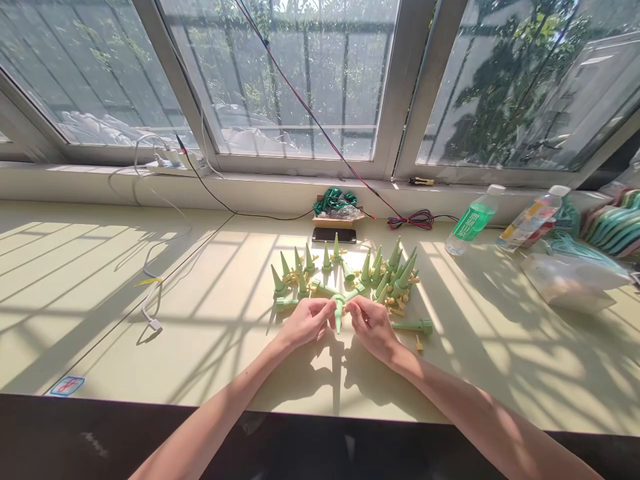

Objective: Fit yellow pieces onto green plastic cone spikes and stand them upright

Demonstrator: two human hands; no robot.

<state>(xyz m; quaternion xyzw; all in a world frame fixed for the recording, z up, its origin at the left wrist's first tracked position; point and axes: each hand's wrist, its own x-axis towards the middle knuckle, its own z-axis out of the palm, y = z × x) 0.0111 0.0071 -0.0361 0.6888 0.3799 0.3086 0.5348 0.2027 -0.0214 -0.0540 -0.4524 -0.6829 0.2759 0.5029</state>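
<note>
In the head view, your L hand (313, 319) and R hand (369, 323) were both up at the near side of the green cone pcs (400, 277), w/ a green Y-shaped pc (339, 308) between them, its pointed end toward you. Your L fingers were closed to a pinch at its left side; your R fingers were pinched too, at its right, by a small yellowish bit, though whether they had hold of that or of the green pc, can't tell. The Y-shaped pc was in front of the cone group, approx. mid-table. Just right of your R hand lay a green rod (413, 326), w/ a small yellow pc (419, 343) near it on the table (210, 347). Behind the cones sat a black phone (334, 235) and, just beyond, an open box (339, 217) w/ green stuff and clear plastic in it. Farther right stood a green-label bottle (473, 223) and a 2nd bottle (531, 220), both tilted-looking in this view; a white cable (153, 310) lay well off to the left.
</note>
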